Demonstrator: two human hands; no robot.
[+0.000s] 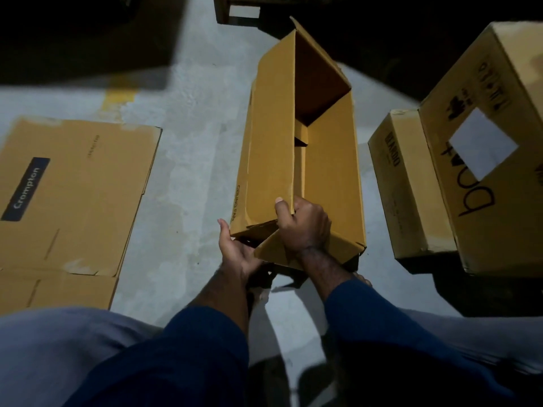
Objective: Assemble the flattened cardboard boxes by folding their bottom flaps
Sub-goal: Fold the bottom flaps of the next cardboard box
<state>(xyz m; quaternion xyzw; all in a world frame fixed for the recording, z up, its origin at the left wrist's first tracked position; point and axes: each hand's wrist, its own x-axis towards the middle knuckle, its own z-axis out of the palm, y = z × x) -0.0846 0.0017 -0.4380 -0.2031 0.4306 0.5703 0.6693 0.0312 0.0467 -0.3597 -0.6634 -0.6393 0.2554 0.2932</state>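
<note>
In the head view, the opened box [332,177] stands on the floor [191,142] with its near flaps seemingly only half folded, the right hand [302,224] gripping a panel edge, the left hand [235,248] cupped under the near corner with its grasp hidden, and a flattened box [73,201] at left not yet begun.

The right hand [305,227] gripped a long flap of the opened ceiling fan box [332,160]. The left hand [236,254] lay open-palmed under its near corner. A flattened Crompton box [73,198] lay well to the left.
</note>
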